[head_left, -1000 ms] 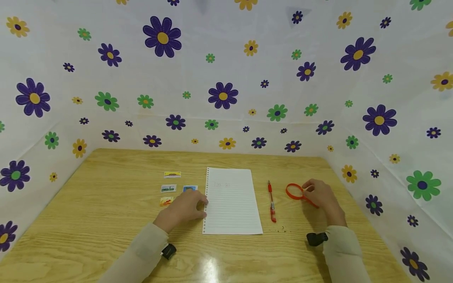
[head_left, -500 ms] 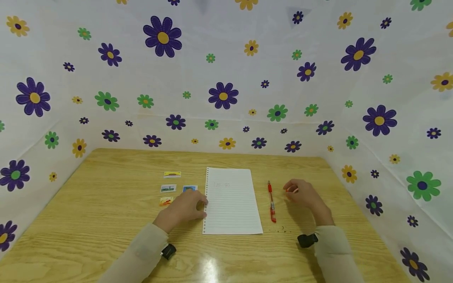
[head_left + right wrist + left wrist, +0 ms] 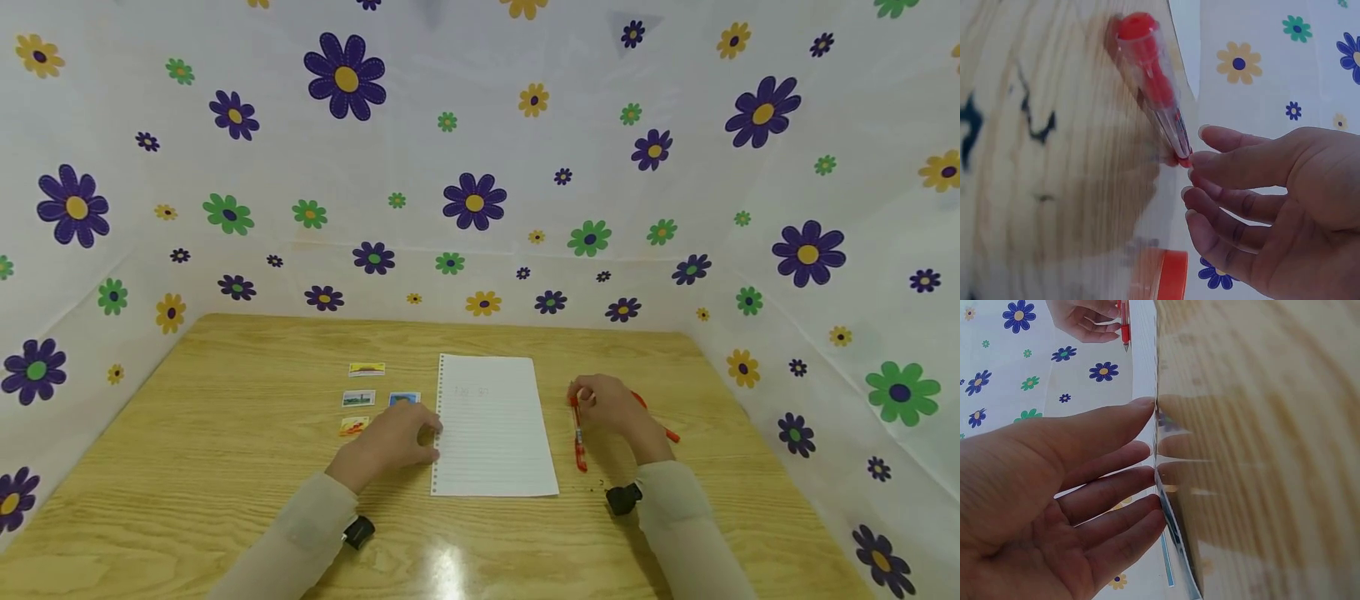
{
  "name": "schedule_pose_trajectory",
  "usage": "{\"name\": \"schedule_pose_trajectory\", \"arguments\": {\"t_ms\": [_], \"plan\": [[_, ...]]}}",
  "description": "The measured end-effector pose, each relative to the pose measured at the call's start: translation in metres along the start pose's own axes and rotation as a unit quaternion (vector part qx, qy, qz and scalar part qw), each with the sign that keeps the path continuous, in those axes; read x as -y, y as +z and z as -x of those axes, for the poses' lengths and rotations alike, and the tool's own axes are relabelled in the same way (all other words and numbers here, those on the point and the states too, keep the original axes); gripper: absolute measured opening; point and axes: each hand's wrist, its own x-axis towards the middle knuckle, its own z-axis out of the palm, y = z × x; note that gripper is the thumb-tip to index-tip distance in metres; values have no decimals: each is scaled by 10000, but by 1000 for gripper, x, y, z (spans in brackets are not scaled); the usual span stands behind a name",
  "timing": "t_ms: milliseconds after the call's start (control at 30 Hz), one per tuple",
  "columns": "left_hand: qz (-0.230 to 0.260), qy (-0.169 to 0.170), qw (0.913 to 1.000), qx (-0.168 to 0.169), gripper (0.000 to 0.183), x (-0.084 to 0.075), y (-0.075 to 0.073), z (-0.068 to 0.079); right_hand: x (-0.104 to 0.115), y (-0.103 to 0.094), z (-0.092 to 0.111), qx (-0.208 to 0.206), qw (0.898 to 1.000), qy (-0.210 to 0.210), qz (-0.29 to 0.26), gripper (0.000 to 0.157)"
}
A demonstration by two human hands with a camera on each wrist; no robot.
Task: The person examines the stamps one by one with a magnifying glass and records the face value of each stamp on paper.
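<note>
My left hand [image 3: 388, 437] rests at the punched left edge of a lined sheet of paper [image 3: 495, 442], thumb and fingers spread apart. A blue stamp [image 3: 406, 398] lies partly behind this hand; in the left wrist view the lower fingertips [image 3: 1160, 506] meet a thin lifted edge. My right hand [image 3: 611, 408] is over the upper part of a red gel pen [image 3: 578, 442], which lies on the table. In the right wrist view its thumb tip is right at the pen [image 3: 1157, 87], with a gap between thumb and index finger. The pen's front end is hidden there.
Other small stamps lie left of the sheet: a yellow one [image 3: 367, 369], a green one [image 3: 359, 398] and a red-yellow one [image 3: 354, 426]. A red magnifying glass [image 3: 671, 435] is partly behind the right hand. Dark crumbs [image 3: 596, 487] lie near the pen. A flowered cloth [image 3: 480, 167] surrounds the wooden table.
My right hand has let go of the magnifying glass and moved left to the pen. The magnifying glass stays on the table. My left hand keeps its place at the sheet.
</note>
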Motion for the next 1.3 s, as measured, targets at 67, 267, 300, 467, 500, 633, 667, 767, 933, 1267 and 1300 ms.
{"name": "schedule_pose_trajectory", "arguments": {"t_ms": [67, 267, 300, 467, 500, 633, 667, 767, 933, 1267, 1300], "plan": [[-17, 3, 10000, 0, 32, 0, 0, 0, 1, 1, -3, 114, 9998, 87, 122, 25], [16, -51, 10000, 36, 31, -1, -1, 0, 4, 6, -8, 334, 9979, 354, 437, 21], [44, -55, 10000, 38, 31, -2, -1, 1, 4, 7, -9, 321, 9977, 360, 477, 22], [110, 2, 9999, 27, 30, -2, -2, 2, 2, 9, -12, 268, 9976, 328, 552, 26], [101, 20, 9999, 26, 30, -2, -2, 2, 2, 9, -12, 264, 9978, 318, 518, 26], [102, 33, 9999, 26, 30, -1, -2, 2, 2, 9, -13, 194, 9989, 293, 327, 25], [102, 29, 9999, 22, 30, -1, -1, 2, 2, 9, -13, 174, 9990, 315, 252, 23], [97, 1, 10000, 10, 30, -1, -1, 2, 2, 9, -12, 108, 9994, 304, 153, 19], [137, -73, 9999, 44, 31, -2, -2, 2, 3, 9, -10, -49, 9994, 319, 140, 17], [141, -13, 9999, 31, 30, -2, -2, 2, 6, 5, -6, -732, 9973, -83, 18, 13], [139, -2, 9999, 30, 30, -2, -2, 2, 7, 4, -6, -766, 9970, -119, -10, 12]]}}
